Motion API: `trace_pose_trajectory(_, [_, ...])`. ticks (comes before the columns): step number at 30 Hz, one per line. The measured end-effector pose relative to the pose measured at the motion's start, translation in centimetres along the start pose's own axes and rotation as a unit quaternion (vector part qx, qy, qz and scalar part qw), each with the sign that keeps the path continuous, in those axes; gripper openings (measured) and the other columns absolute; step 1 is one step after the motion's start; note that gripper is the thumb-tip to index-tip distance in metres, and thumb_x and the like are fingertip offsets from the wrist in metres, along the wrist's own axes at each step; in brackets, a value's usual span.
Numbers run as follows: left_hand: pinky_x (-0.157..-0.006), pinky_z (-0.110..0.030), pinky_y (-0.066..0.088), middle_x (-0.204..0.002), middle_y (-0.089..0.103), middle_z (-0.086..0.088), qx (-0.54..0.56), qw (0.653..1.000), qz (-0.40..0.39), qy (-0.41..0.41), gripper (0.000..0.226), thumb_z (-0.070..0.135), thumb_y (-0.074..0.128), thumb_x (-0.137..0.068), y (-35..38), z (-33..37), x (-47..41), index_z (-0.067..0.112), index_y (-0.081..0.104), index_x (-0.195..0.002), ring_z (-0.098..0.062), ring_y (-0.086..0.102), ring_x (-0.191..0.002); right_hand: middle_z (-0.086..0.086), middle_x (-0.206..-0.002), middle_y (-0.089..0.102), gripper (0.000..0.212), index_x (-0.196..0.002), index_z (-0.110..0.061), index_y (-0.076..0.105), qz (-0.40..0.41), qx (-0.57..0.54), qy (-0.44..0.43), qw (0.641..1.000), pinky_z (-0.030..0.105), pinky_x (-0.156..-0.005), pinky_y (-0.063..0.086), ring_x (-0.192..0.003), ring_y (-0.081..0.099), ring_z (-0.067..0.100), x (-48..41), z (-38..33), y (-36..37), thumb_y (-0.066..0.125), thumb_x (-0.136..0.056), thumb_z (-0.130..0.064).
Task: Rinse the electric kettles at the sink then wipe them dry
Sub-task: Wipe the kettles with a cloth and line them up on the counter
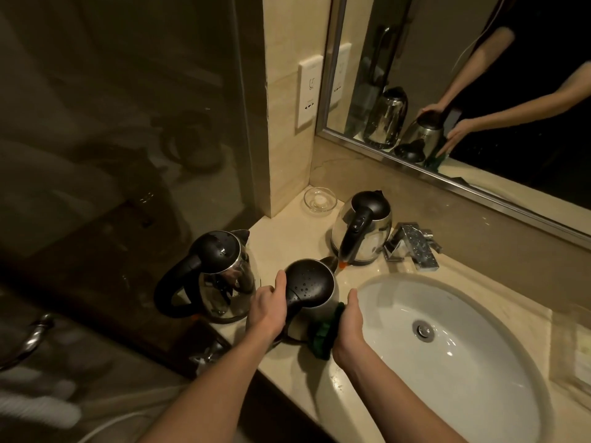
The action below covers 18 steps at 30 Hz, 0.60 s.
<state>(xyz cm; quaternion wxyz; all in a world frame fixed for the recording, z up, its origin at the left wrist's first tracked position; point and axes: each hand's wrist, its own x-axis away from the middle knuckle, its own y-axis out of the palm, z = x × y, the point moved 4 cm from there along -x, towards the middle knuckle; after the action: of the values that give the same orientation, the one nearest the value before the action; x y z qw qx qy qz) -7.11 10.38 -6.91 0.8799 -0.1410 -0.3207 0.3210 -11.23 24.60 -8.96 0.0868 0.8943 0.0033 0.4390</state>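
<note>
- Head view: middle kettle (311,295) on near counter (287,231), just left of sink (447,334), lid beaded with drops.
- Left hand (268,310) clamped on lid and handle side; right hand (350,327) pressing green cloth (324,335) against kettle wall (wiping step, likely).
- Two more kettles: left kettle (220,276) at near left edge, far kettle (363,231) beside faucet (412,244).
- Handling guess: steel shell stiff, wet so slippery, probably light if empty; best hold at black handle, other hand steadying lid.
- Glass dish (320,199) in far corner.
</note>
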Motion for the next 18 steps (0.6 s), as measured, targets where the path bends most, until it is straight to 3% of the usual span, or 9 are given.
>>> trace_pose_trajectory(5, [-0.092, -0.053, 0.053, -0.113, 0.061, -0.01, 0.02, 1.0, 0.003, -0.007, 0.1, 0.09, 0.015, -0.063, 0.2, -0.6, -0.6, 0.016, 0.059, -0.114, -0.032, 0.062, -0.103, 0.009, -0.098, 0.057, 0.071, -0.145, -0.008, 0.041, -0.01, -0.006, 0.013, 1.0, 0.041, -0.099, 0.036, -0.116, 0.051, 0.029, 0.3, -0.7, -0.5, 0.028, -0.1, -0.061])
trace_pose_trajectory(8, [-0.088, -0.044, 0.051, -0.108, 0.063, -0.007, 0.014, 0.998, 0.054, 0.019, 0.087, 0.083, 0.019, -0.078, -0.2, -0.3, -0.1, 0.016, 0.063, -0.112, -0.025, 0.061, -0.095, 0.006, -0.09, 0.055, 0.066, -0.145, -0.009, 0.041, -0.012, -0.012, -0.024, 1.0, 0.038, -0.096, 0.037, -0.095, 0.053, 0.023, 1.5, -2.1, -0.1, 0.029, -0.101, -0.057])
trace_pose_trajectory(9, [-0.084, -0.038, 0.047, -0.106, 0.063, -0.005, 0.003, 0.996, 0.08, 0.034, 0.074, 0.073, 0.024, -0.088, -0.4, -0.2, 0.2, 0.016, 0.064, -0.11, -0.022, 0.057, -0.091, 0.006, -0.091, 0.056, 0.065, -0.144, -0.012, 0.043, -0.013, -0.01, -0.03, 0.999, 0.039, -0.096, 0.039, -0.092, 0.054, 0.023, 1.8, -2.4, 0.1, 0.03, -0.1, -0.058])
trace_pose_trajectory(11, [-0.079, -0.033, 0.039, -0.105, 0.063, -0.006, -0.022, 0.991, 0.126, 0.043, 0.06, 0.06, 0.028, -0.097, -0.7, 0.0, 0.5, 0.015, 0.066, -0.106, -0.02, 0.051, -0.088, 0.009, -0.099, 0.059, 0.066, -0.143, -0.018, 0.044, -0.018, -0.016, -0.03, 0.999, 0.041, -0.097, 0.041, -0.103, 0.056, 0.028, 1.6, -2.9, 0.4, 0.034, -0.097, -0.063])
trace_pose_trajectory(15, [-0.086, -0.04, 0.041, -0.1, 0.063, -0.007, -0.035, 0.986, 0.16, 0.021, 0.058, 0.058, 0.029, -0.098, -0.2, 0.3, 0.8, 0.014, 0.067, -0.099, -0.029, 0.058, -0.1, 0.011, -0.109, 0.062, 0.064, -0.135, -0.014, 0.052, -0.03, 0.002, -0.036, 0.999, 0.038, -0.094, 0.039, -0.103, 0.055, 0.023, 1.4, -2.9, 0.9, 0.034, -0.097, -0.063])
trace_pose_trajectory(18, [-0.08, -0.037, 0.042, -0.089, 0.062, -0.006, -0.053, 0.979, 0.19, 0.044, 0.059, 0.057, 0.03, -0.098, 0.0, 0.4, 0.7, 0.012, 0.067, -0.093, -0.026, 0.057, -0.089, 0.012, -0.113, 0.062, 0.066, -0.136, -0.013, 0.052, -0.019, 0.028, -0.024, 0.999, 0.037, -0.094, 0.04, -0.114, 0.053, 0.027, 1.1, -2.4, 0.9, 0.033, -0.098, -0.063])
